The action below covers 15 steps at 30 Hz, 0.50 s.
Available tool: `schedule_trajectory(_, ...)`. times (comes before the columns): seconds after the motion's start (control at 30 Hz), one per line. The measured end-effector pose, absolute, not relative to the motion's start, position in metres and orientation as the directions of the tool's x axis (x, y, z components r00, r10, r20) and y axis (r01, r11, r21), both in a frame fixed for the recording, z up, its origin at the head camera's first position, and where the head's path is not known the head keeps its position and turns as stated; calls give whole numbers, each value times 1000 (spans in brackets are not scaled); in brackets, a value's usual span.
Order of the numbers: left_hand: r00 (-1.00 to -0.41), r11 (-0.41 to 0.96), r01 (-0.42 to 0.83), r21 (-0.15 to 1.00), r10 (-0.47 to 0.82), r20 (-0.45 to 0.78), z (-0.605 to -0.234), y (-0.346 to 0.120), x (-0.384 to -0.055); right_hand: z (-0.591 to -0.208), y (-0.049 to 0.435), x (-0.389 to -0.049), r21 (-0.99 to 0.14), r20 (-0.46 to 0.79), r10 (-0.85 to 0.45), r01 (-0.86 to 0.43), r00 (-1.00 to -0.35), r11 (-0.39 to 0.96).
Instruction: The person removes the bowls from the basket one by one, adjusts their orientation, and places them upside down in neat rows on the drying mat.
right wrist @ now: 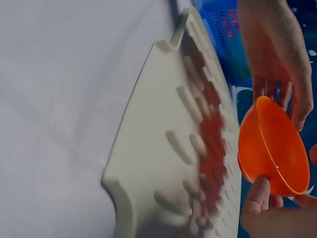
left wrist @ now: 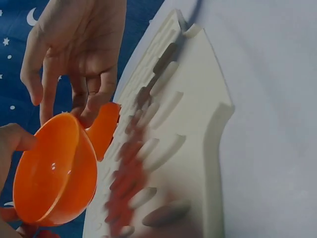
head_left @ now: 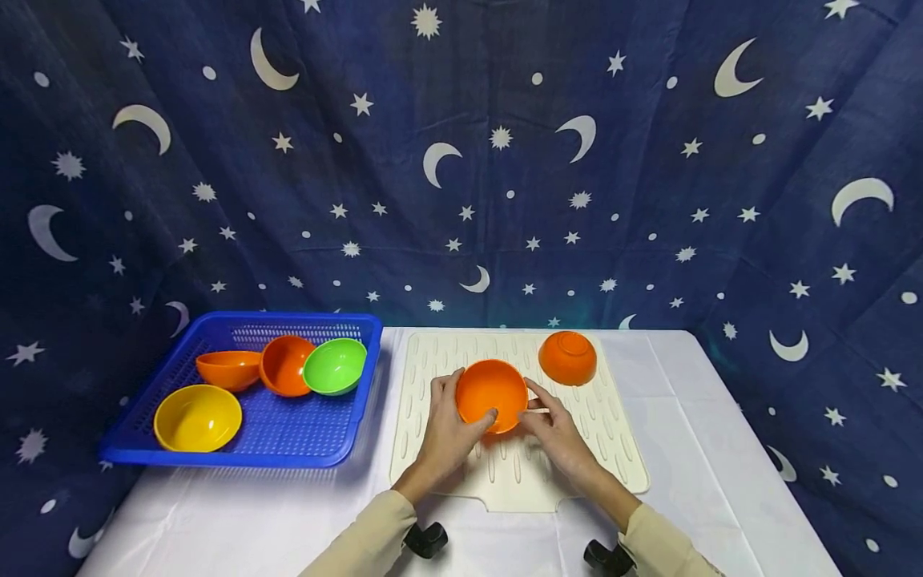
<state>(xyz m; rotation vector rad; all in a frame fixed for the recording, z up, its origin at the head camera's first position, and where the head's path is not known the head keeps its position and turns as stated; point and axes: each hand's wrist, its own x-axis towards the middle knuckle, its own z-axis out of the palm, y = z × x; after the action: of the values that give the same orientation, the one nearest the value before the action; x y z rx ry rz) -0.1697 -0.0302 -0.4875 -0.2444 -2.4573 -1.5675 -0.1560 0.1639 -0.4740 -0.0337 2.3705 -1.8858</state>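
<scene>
An orange bowl (head_left: 493,396) is held above the cream draining mat (head_left: 505,481), its hollow side facing me. My left hand (head_left: 449,433) grips its left side, with the thumb over the rim and the fingers behind. On the other side, my right hand (head_left: 558,437) touches the bowl's outside with loosely bent fingers; its thumb stands apart from the bowl in the left wrist view. Upside down at the mat's back right corner sits a second orange bowl (head_left: 567,358). The left wrist view also shows the held bowl (left wrist: 57,171) tilted above the mat.
To the left, a blue plastic basket (head_left: 288,458) contains a yellow bowl (head_left: 198,418), two orange bowls (head_left: 227,370) and a green bowl (head_left: 335,366). A white cloth (head_left: 692,449) covers the table. Behind it hangs a dark blue curtain (head_left: 505,104) with moons and stars.
</scene>
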Motion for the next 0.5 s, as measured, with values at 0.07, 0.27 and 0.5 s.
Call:
schedule_trajectory(0.07, -960, 426, 265, 865, 30, 279, -485, -30, -172, -471, 168, -161, -967, -65, -101, 37, -993, 253)
schedule_trajectory(0.27, -959, 423, 271, 864, 47, 278, -484, -30, -179, -467, 173, -174, -945, -50, -129, 5, -990, 328)
schedule_trajectory(0.5, -970, 381, 243, 892, 82, 229, -485, -31, -185, -473, 175, -181, -971, -24, -150, -12, -988, 238)
